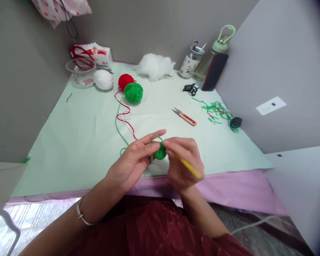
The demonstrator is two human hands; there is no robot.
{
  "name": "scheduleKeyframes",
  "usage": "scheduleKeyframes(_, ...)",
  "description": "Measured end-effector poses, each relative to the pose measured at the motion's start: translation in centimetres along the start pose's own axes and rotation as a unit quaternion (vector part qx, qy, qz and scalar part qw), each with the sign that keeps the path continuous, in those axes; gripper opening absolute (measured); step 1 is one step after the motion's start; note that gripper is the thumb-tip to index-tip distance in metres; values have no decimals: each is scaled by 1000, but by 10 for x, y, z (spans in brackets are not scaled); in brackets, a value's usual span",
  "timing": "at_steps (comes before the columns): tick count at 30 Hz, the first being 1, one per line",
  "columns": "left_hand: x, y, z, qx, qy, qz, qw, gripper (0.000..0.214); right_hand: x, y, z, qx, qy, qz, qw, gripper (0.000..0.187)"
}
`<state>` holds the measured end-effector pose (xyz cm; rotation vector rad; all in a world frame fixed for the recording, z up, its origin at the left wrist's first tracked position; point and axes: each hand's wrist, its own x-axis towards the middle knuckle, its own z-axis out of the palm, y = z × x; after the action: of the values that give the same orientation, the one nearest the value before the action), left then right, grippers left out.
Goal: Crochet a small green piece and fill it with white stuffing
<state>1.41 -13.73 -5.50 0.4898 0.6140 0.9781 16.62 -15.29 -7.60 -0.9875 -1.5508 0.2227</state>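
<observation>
My left hand [138,154] pinches a small green crochet piece [160,152] near the table's front edge, with green yarn looped over its raised index finger. In my right hand [185,160] is a crochet hook [190,168] with a yellow handle; its tip is at the green piece, hidden by the fingers. A green yarn ball [133,93] lies farther back, and a green strand runs from it toward my left hand. Beside it sit a red yarn ball [126,82] and a white yarn ball [104,79], with red and white strands trailing forward.
Orange-handled thread snips [184,116] lie right of centre, near green yarn scraps [216,108] and a black tape roll [235,122]. White stuffing [155,66], a pen cup [191,63], a bottle [210,57] and a phone [215,72] stand along the back. A clear tub [81,76] is back left.
</observation>
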Motion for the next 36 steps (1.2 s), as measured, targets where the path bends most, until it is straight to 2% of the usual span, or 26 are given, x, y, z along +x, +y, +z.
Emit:
scheduleKeyframes(3, 1, 5, -2, 7, 6, 4, 1000, 36, 7, -3, -4, 158, 69, 100, 980, 18)
scheduleKeyframes(6, -1, 6, 0, 60, 3, 48, 997, 36, 12, -5, -3, 271, 41, 177, 945, 17)
scheduleKeyframes(9, -4, 4, 0, 124, -14, 78, 989, 42, 11, -3, 0, 264, 6, 184, 947, 12)
scheduleKeyframes(11, -5, 3, -2, 152, -28, 83, 985, 47, 10, -1, -1, 255, 6, 206, 945, 12)
scheduleKeyframes(16, -5, 5, -7, 202, -42, 81, 975, 58, 15, 1, -6, 329, 16, 274, 903, 12)
scheduleKeyframes(19, -6, 9, -5, 234, -28, 101, 967, 57, 21, 0, -9, 346, 2, 273, 898, 16)
scheduleKeyframes(29, -11, 20, 4, 312, 2, 107, 944, 52, 23, 4, -23, 302, -76, 207, 928, 19)
scheduleKeyframes(32, -12, 20, 4, 330, 8, 111, 938, 51, 21, 0, -26, 273, -77, 164, 945, 18)
scheduleKeyframes(36, -14, 19, 4, 362, 23, 129, 923, 49, 20, -7, -29, 167, -95, 82, 978, 19)
